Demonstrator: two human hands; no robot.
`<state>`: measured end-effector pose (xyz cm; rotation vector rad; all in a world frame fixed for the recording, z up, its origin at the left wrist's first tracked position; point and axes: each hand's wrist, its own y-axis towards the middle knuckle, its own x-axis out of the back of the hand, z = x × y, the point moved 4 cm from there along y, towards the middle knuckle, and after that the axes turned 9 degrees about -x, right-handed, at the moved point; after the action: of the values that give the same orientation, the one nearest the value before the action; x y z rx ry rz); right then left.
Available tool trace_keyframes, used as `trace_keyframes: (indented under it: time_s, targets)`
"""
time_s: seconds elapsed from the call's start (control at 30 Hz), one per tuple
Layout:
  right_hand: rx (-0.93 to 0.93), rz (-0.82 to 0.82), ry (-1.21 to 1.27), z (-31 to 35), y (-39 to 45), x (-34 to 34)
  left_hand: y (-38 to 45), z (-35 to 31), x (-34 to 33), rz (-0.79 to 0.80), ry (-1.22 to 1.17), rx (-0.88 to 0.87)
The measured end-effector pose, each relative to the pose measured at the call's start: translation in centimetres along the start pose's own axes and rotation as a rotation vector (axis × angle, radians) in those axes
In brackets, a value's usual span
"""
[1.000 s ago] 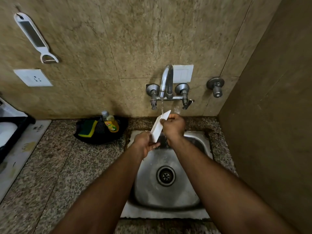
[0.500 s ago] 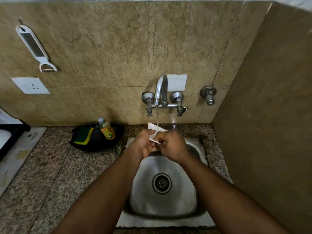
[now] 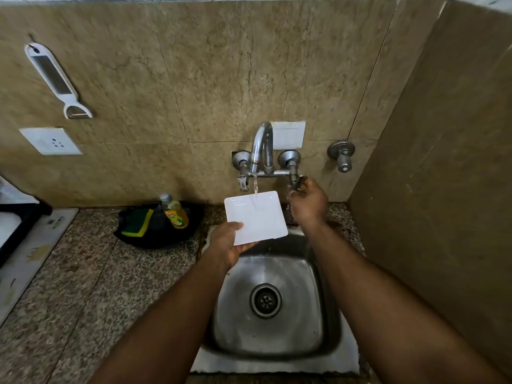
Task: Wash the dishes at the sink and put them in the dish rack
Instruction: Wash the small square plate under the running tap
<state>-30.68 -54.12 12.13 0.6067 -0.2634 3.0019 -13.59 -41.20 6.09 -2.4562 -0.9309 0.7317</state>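
A white square plate (image 3: 259, 217) is held flat under the running faucet (image 3: 260, 145), above the back of the steel sink (image 3: 329, 353). My left hand (image 3: 225, 242) grips the plate by its near left corner, thumb on top. Water from the spout lands on the plate's far half. My right hand (image 3: 307, 202) is off the plate, its fingers closed around the right tap handle (image 3: 297, 182). The sink basin holds no dishes; its drain (image 3: 265, 300) is bare.
A black dish (image 3: 144, 239) on the granite counter left of the sink holds a yellow-green sponge (image 3: 137, 223) and a dish soap bottle (image 3: 174, 212). A dark rack edge (image 3: 16, 214) and a white mat (image 3: 30, 245) lie at far left. A side wall stands close on the right.
Both hands were rubbing the plate under the stream. Now my right hand has let go and moved up right to the tap handle, and my left hand holds the plate flat alone.
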Motion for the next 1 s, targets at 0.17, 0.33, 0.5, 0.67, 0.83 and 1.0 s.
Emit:
trace_keyframes:
  time_s: [0.17, 0.33, 0.5, 0.67, 0.83, 1.0]
  targets:
    - [0.155, -0.107, -0.215, 1.3, -0.2, 0.1, 0.3, 0.7, 0.3, -0.004, 0.028, 0.001]
    - [0.293, -0.096, -0.503, 1.5, -0.9, 0.8, 0.1, 1.2, 0.0, 0.017, 0.032, -0.021]
    - [0.100, 0.151, -0.666, -2.6, -1.7, -0.6, 0.3, 2.0, -0.1, 0.055, 0.052, -0.008]
    - [-0.002, 0.280, -0.420, -4.6, -1.6, -1.3, 0.4, 2.5, 0.5, 0.185, 0.160, -0.077]
    - [0.204, 0.272, -0.403, -4.4, -2.5, -0.1, 0.4, 2.8, 1.5, 0.126, 0.363, -0.206]
    - [0.448, 0.185, -0.487, -3.0, -3.8, 1.1, -0.6, 2.1, 1.7, 0.069, 0.397, -0.332]
